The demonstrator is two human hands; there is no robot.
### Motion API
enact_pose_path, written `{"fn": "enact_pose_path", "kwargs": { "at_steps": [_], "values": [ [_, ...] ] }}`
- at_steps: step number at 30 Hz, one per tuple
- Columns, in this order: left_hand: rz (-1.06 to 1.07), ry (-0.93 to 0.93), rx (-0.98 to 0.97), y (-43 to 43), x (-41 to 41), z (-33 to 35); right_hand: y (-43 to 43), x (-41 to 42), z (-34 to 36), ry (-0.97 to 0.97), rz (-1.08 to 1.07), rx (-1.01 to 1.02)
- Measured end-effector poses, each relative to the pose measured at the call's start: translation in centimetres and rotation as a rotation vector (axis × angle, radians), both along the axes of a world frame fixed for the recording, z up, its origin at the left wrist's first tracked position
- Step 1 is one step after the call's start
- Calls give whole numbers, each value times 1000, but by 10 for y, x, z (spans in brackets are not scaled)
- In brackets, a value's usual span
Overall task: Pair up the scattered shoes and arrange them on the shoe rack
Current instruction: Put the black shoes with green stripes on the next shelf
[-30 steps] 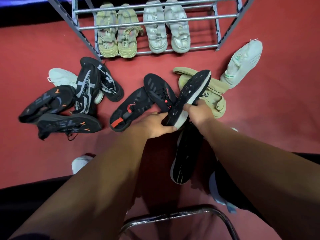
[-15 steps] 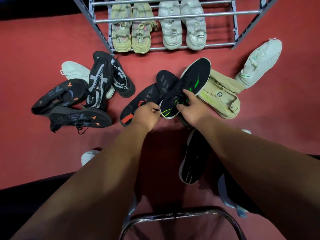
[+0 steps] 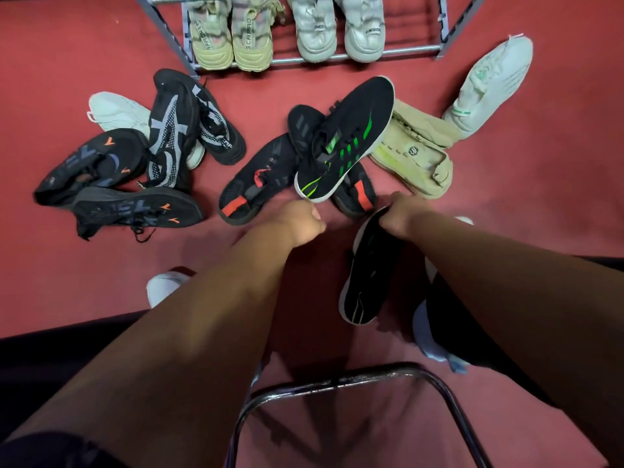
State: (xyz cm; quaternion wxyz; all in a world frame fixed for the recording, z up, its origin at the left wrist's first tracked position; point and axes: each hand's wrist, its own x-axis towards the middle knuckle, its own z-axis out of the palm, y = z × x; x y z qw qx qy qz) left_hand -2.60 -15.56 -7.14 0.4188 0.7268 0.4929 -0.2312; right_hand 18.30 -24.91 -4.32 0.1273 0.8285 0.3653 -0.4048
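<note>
Black mesh with green stripes marks the pair in hand, and the single head view shows both halves. One green-striped shoe lies tilted on top of the two black shoes with red heel tabs, its white-edged heel pointing toward the person; its mate is nearer, on the red floor, with the right hand closed over its collar end. The left hand is curled into a loose fist just beside the heel of the upper shoe and appears to hold nothing, though its fingertips are hidden from this angle. To do the step well, the person would likely take the upper shoe by its heel with the left hand and lift it straight off, so the red-tabbed shoes beneath are not dragged along, then bring both shoes together, toes the same way. On the shoe rack the lower rail already carries an olive pair and a white pair; free space beside them cannot be judged, as the rack runs out of frame, so an upper tier may be the target.
</note>
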Motion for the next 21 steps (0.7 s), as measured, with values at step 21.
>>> {"fn": "enact_pose_path", "kwargs": {
  "at_steps": [21],
  "values": [
    [-338, 131, -79, -86, 39, -19, -46, 11, -6, 68, -241, -46]
  ]
}}
